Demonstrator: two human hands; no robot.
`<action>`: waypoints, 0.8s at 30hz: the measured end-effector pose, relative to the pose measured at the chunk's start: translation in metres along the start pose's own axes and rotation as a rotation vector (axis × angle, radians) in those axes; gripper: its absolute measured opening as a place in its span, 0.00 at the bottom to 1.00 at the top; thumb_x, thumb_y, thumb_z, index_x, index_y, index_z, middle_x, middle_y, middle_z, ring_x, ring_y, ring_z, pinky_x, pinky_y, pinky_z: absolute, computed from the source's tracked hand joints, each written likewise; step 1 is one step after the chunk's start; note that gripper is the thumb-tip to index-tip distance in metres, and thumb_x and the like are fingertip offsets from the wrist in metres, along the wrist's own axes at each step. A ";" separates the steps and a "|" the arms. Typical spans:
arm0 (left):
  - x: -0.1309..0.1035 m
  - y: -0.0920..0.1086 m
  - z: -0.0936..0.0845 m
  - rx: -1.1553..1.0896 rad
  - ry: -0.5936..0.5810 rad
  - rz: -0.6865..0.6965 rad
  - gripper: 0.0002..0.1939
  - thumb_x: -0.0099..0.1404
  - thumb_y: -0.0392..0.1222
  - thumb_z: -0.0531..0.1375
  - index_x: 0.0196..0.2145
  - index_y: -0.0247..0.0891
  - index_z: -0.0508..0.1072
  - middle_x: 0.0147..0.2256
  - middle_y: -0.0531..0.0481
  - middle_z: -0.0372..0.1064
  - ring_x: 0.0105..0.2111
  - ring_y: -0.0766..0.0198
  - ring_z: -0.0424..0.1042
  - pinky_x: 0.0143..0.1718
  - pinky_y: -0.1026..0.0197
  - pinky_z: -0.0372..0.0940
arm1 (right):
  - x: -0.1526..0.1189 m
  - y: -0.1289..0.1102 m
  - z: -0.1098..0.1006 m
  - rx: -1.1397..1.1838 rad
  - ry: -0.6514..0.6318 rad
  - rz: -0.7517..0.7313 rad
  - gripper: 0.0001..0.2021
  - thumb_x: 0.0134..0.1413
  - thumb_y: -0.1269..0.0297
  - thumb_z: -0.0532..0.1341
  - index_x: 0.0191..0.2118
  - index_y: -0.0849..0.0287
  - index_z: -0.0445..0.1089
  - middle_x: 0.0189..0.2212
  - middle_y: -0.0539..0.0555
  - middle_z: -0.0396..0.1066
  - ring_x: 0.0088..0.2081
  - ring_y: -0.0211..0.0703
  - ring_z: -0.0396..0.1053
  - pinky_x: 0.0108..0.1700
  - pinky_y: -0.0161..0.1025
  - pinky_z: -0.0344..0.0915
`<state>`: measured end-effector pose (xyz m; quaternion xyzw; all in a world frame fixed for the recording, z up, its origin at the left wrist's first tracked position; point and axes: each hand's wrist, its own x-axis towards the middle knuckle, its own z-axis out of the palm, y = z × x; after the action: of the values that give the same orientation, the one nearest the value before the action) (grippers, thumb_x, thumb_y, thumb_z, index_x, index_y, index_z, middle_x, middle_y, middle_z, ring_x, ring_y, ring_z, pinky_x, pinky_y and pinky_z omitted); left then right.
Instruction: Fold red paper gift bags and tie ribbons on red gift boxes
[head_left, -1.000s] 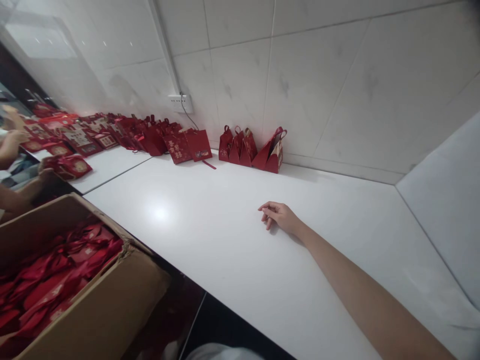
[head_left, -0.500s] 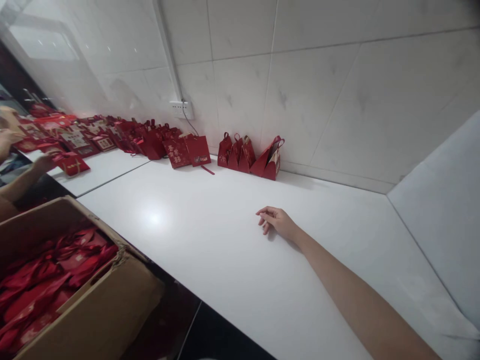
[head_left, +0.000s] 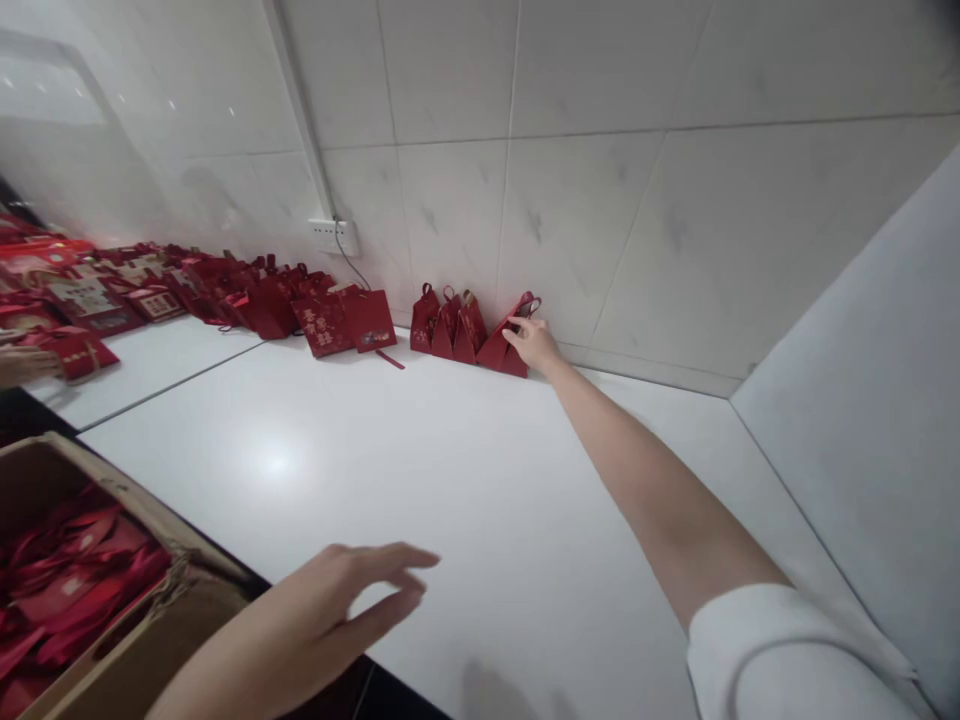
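Note:
Against the wall stands a short row of red gift boxes [head_left: 450,328] with loop handles. My right hand [head_left: 534,343] is at the rightmost red box [head_left: 496,352], its fingers closed on the upper part; the hand covers part of that box. Low in the picture, my left hand [head_left: 352,605] hangs over the white table [head_left: 420,450] near its front edge, fingers apart and holding nothing.
A cardboard box [head_left: 191,600] full of red ribboned pieces [head_left: 67,590] stands at the lower left. Many red boxes [head_left: 255,300] crowd the table's back left. Another person's hand [head_left: 26,365] touches a red box there. A wall socket [head_left: 332,237] has a cord.
My right hand has moved forward from above the bare table to the rightmost red box and taken hold of it. My left hand has come into view. The view has shifted right.

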<state>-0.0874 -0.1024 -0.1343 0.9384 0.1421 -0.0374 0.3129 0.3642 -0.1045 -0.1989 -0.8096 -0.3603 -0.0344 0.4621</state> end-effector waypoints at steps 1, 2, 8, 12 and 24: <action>0.014 0.006 -0.002 0.006 -0.080 0.025 0.18 0.70 0.53 0.53 0.55 0.57 0.68 0.46 0.56 0.74 0.43 0.62 0.73 0.43 0.62 0.67 | 0.007 0.000 0.001 -0.018 -0.017 0.000 0.21 0.58 0.58 0.60 0.56 0.56 0.68 0.53 0.61 0.67 0.58 0.51 0.63 0.62 0.49 0.56; 0.028 0.014 -0.003 0.013 -0.140 0.066 0.18 0.70 0.53 0.51 0.56 0.57 0.68 0.47 0.55 0.73 0.44 0.62 0.73 0.42 0.62 0.66 | 0.013 0.001 0.001 -0.033 -0.036 0.000 0.20 0.59 0.59 0.60 0.57 0.56 0.68 0.54 0.61 0.66 0.58 0.51 0.63 0.62 0.50 0.56; 0.079 0.056 -0.017 0.094 -0.352 0.263 0.19 0.70 0.51 0.52 0.56 0.54 0.69 0.42 0.52 0.77 0.41 0.58 0.75 0.43 0.59 0.65 | 0.031 0.013 -0.016 -0.129 -0.083 0.025 0.16 0.64 0.58 0.58 0.52 0.60 0.68 0.52 0.58 0.68 0.51 0.49 0.68 0.53 0.54 0.65; 0.095 0.084 -0.035 0.206 -0.291 0.404 0.21 0.68 0.54 0.54 0.57 0.52 0.69 0.45 0.48 0.76 0.46 0.54 0.74 0.45 0.57 0.64 | 0.027 0.019 -0.026 -0.190 -0.105 0.075 0.16 0.64 0.58 0.58 0.53 0.60 0.66 0.50 0.58 0.69 0.47 0.47 0.70 0.49 0.51 0.69; 0.151 0.090 -0.051 0.174 -0.335 0.593 0.21 0.70 0.52 0.53 0.58 0.50 0.68 0.50 0.48 0.72 0.47 0.59 0.73 0.47 0.61 0.64 | -0.038 0.006 -0.046 -0.265 0.057 0.146 0.12 0.62 0.71 0.55 0.45 0.60 0.75 0.45 0.58 0.76 0.47 0.46 0.72 0.52 0.43 0.65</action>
<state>0.0816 -0.1040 -0.0660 0.9427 -0.1937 -0.1100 0.2482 0.3528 -0.1630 -0.1916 -0.8861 -0.2798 -0.0709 0.3626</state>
